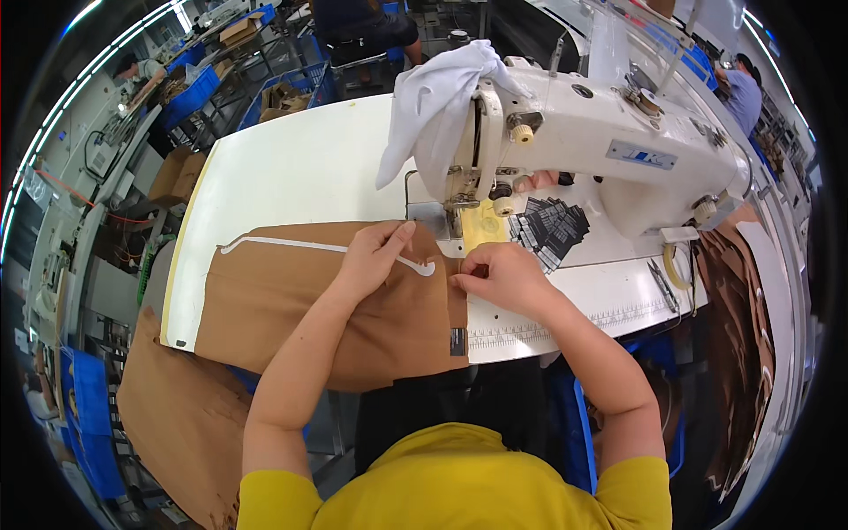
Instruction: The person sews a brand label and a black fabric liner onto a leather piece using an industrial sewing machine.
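Observation:
A brown fabric piece (256, 309) lies across the white sewing table (274, 168), with a white curved strip (291, 243) along its upper part and a small dark label (457, 342) at its lower right edge. My left hand (375, 256) rests on the fabric beside the strip, fingers curled, whatever is under them hidden. My right hand (495, 274) pinches at the fabric's right edge, below the needle area of the white sewing machine (627, 141). A white cloth (420, 106) drapes over the machine head.
Dark labels (552, 230) fan out right of the needle, near metal scissors (662, 287). Brown pieces hang at right (733, 327) and lower left (177, 406). A blue bin (579, 424) sits below. Co-workers (738, 93) work at surrounding stations among boxes (172, 172).

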`<state>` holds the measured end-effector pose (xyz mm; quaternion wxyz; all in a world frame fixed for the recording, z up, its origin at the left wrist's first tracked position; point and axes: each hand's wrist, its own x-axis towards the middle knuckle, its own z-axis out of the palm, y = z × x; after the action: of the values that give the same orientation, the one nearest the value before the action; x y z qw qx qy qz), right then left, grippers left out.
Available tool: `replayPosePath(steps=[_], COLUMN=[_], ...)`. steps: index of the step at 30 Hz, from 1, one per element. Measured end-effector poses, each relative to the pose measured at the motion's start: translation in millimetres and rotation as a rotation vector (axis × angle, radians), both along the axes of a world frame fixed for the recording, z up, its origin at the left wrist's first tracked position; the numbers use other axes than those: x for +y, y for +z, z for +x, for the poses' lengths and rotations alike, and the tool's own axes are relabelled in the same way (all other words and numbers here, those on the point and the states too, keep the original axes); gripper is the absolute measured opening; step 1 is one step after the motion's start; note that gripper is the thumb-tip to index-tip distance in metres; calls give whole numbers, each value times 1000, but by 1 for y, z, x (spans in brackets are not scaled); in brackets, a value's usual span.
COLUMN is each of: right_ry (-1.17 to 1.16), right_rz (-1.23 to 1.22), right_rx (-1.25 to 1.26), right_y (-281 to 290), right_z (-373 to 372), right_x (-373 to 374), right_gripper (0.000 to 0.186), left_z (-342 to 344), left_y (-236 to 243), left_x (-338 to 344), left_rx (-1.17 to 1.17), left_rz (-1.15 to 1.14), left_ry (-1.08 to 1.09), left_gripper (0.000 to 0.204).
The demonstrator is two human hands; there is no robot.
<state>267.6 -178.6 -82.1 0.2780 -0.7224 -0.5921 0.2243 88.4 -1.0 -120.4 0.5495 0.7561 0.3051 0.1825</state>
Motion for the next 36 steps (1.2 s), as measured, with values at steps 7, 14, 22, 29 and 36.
replayPosePath(steps=[7, 14, 22, 29, 36], right_ry=[-57, 54, 108, 22, 27], right_rz=[221, 429, 420, 231, 66], right_rx=[444, 284, 435, 641, 755], right_y=[-22, -27, -23, -24, -17], right_z=[-8, -7, -4, 0, 3], right_x=[6, 10, 33, 33, 32], right_gripper=[11, 12, 12, 8, 7], left_z=[-1, 5, 0, 5, 5], left_y=[36, 33, 28, 26, 28], left_x=[-23, -34, -30, -37, -40], left_rx=[-109, -4, -160, -201, -199], left_rz=[469, 904, 1282, 1442, 1504], left_ry=[-247, -213, -41, -51, -63], left_gripper=[24, 12, 12, 10, 10])
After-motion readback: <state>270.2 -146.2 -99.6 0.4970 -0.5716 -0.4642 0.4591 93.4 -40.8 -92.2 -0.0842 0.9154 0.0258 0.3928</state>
